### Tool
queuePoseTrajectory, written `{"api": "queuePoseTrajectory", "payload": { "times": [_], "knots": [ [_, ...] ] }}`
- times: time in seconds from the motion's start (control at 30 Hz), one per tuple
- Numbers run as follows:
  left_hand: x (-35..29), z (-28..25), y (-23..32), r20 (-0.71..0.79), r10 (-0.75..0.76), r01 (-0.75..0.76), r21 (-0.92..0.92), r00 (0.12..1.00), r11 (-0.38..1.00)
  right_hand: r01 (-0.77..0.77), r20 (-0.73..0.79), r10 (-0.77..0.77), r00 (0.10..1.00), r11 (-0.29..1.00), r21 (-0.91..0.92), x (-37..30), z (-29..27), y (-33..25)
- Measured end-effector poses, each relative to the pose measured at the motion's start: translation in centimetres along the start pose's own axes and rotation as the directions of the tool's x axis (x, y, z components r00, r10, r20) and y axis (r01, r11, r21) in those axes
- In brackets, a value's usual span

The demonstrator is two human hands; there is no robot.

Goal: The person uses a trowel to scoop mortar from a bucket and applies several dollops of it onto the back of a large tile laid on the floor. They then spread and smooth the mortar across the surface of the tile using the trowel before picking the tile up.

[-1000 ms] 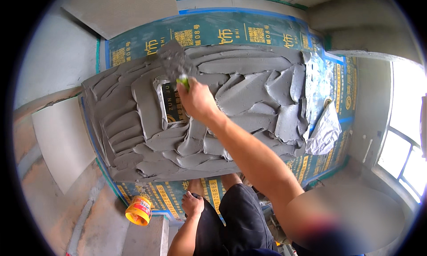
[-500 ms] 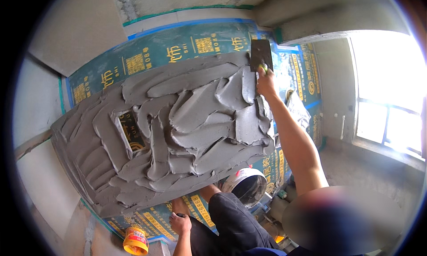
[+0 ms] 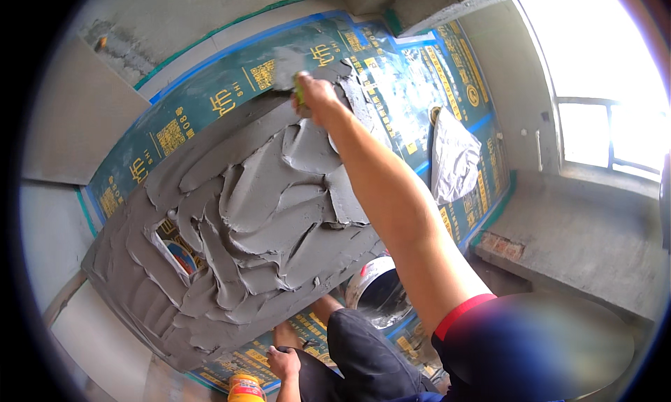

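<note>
My right hand [image 3: 319,99] is closed around the yellow-green handle of a trowel [image 3: 288,67], whose blade is smeared by motion. It is at the far edge of a large slab coated in thick grey mortar [image 3: 272,185], with ridges and swirls in the coat. A rectangular cutout [image 3: 177,248] in the slab's left part shows a dark, printed surface beneath. My left hand [image 3: 283,362] is low by my knee, its fingers curled; what they hold, if anything, I cannot make out.
A white bucket [image 3: 381,290] with a grey-smeared inside stands beside my knee. At the bottom is a yellow tub [image 3: 246,388]. Green printed protective sheet [image 3: 231,88] surrounds the slab. A crumpled whitish bag [image 3: 453,157] lies on it at right, toward a bright window [image 3: 587,133].
My right hand has swept the trowel leftward along the slab's far edge, away from the far right corner. The view has turned slightly, and the bag at right shows more fully.
</note>
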State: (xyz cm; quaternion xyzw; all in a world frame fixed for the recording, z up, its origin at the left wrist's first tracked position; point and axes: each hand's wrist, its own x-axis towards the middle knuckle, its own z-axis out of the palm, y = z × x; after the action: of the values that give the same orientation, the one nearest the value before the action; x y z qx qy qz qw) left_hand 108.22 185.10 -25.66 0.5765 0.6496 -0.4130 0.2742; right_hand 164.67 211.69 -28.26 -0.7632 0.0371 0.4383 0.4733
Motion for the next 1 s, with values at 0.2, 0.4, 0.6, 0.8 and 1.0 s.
{"api": "queuePoseTrajectory", "payload": {
  "times": [0.2, 0.4, 0.6, 0.8, 1.0],
  "knots": [
    [-0.1, 0.1, 0.7, 0.001, -0.004, 0.004, 0.043, 1.0, 0.999, 0.339, 0.084, -0.361, 0.929, 0.738, -0.583, -8.5, -1.8, 3.0],
    [0.1, 0.4, 1.9, 0.018, 0.042, -0.044, 0.089, 0.999, 0.995, 0.083, -0.117, -0.172, 0.978, 0.837, -0.54, -10.1, -11.6, 5.3],
    [0.3, 0.8, 0.9, 0.008, 0.08, -0.08, 0.068, 0.997, 0.994, -0.14, -0.191, 0.082, 0.978, 0.94, -0.312, -15.5, -13.7, 9.5],
    [0.2, 0.5, 0.1, 0.037, 0.117, -0.119, 0.056, 0.992, 0.991, -0.196, -0.249, 0.148, 0.957, 0.965, -0.176, -19.4, -14.7, 15.5],
    [0.3, 0.2, -1.1, 0.04, 0.14, -0.141, 0.023, 0.989, 0.99, -0.14, -0.352, 0.38, 0.856, 0.824, 0.549, -21.6, -11.9, 18.6]
  ]
}}
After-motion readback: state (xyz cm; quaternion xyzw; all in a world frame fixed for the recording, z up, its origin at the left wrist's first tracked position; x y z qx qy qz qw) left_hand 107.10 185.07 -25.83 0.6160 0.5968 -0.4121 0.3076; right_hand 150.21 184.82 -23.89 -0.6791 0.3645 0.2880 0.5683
